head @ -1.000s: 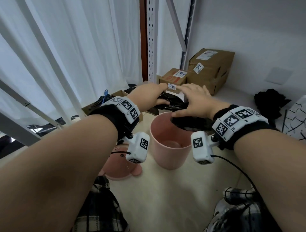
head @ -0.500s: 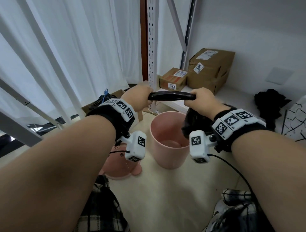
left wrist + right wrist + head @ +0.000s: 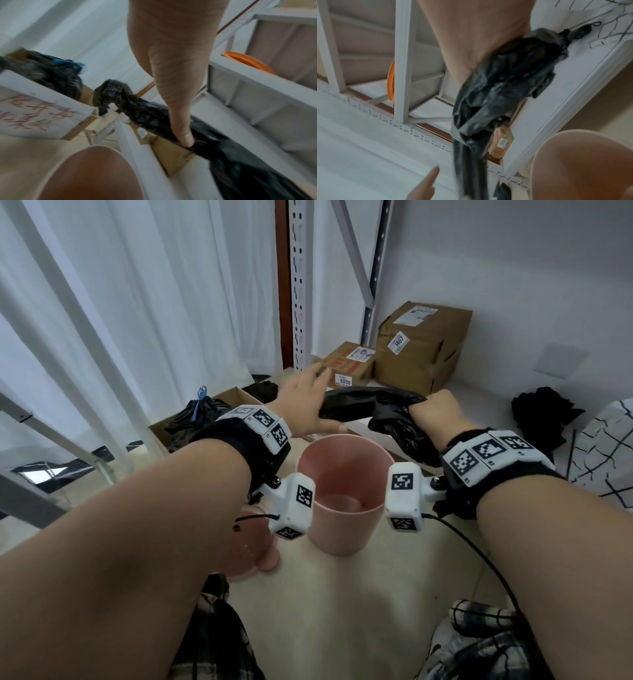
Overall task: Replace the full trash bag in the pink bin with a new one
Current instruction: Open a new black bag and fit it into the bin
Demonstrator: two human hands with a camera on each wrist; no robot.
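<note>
The pink bin (image 3: 342,529) stands open and unlined on the floor below my hands; its rim also shows in the wrist views (image 3: 85,175) (image 3: 582,169). A new black trash bag (image 3: 370,405) (image 3: 154,116) (image 3: 505,81), still rolled up, stretches between my hands above the bin. My right hand (image 3: 435,412) grips its bunched end in a fist. My left hand (image 3: 305,402) has its fingers spread straight, and only the thumb (image 3: 183,139) lies on the bag. A full black bag tied with blue (image 3: 198,419) sits in a cardboard box at left.
The pink lid (image 3: 246,553) lies on the floor left of the bin. Two cardboard boxes (image 3: 349,364) (image 3: 421,344) sit on a low shelf behind, beside a metal rack upright (image 3: 298,285). Black cloth (image 3: 544,416) lies at right. White curtains hang at left.
Both hands lifted the rolled bag off the bin rim. The left hand, a fist round it half a second ago, has now opened its fingers; the right keeps its grip.
</note>
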